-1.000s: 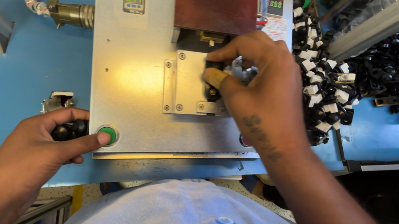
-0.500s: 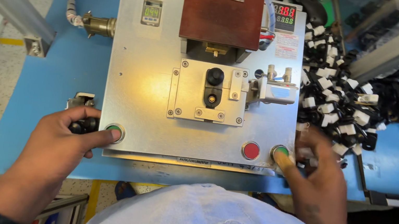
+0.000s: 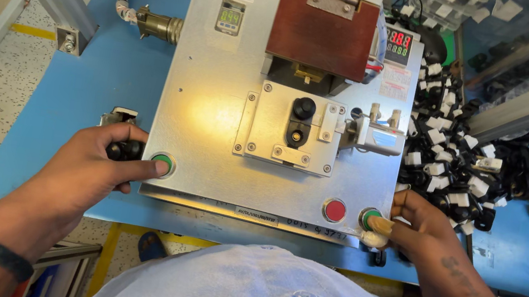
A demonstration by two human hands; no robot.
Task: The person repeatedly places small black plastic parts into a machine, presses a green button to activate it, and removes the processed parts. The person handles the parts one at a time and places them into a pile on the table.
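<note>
- Step: two-button press start — left hand [image 3: 90, 168] thumb on left green button [image 3: 162, 163], loosely curled, gripping nothing.
- Right hand [image 3: 417, 227] bare-palmed, fingertip on right green button [image 3: 370, 218].
- Black part [image 3: 299, 120] sits in centre fixture [image 3: 290, 129], under brown press head [image 3: 321, 35].
- Next, likely: hold both buttons down together.

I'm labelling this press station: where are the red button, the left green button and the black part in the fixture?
red button [image 3: 334, 210], head view, centre of its cap
left green button [image 3: 163, 163], head view, visible top beside the thumb
black part [image 3: 299, 119], head view, its middle
</note>
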